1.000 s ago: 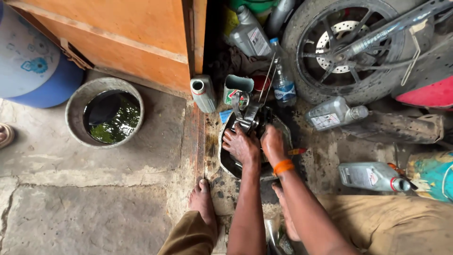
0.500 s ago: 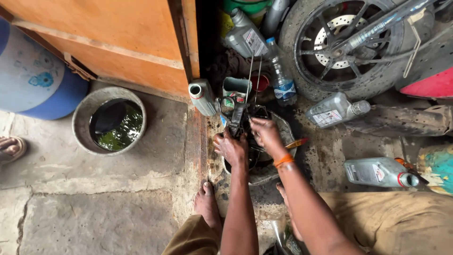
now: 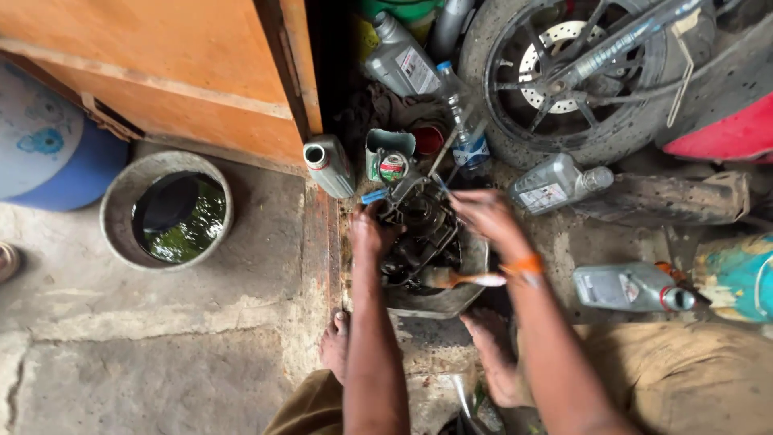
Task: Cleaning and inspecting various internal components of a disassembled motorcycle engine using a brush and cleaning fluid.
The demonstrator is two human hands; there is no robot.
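Note:
A dark, greasy engine part (image 3: pixel 420 229) sits in a round metal basin (image 3: pixel 435 302) on the ground in front of me. My left hand (image 3: pixel 369 234) grips the left side of that part. Beside it, my right hand (image 3: pixel 483 216), with an orange band at the wrist, is raised over the part's right side, blurred; what it holds I cannot make out. A brush with a pale handle (image 3: pixel 463 279) lies in the basin. My bare feet (image 3: pixel 336 345) rest at the basin's near edge.
Grey oil bottles (image 3: pixel 328 165) (image 3: pixel 555 184) (image 3: pixel 632 287) lie around the basin. A motorcycle wheel (image 3: pixel 568 76) stands at the upper right, an orange wooden door (image 3: pixel 169 64) at the upper left. A cement bowl of dark water (image 3: pixel 167 211) and a blue barrel (image 3: pixel 44 141) sit left.
The engine part has been lifted and turned in the basin. My right hand has moved up and to the right of it; my left hand stays on its left side.

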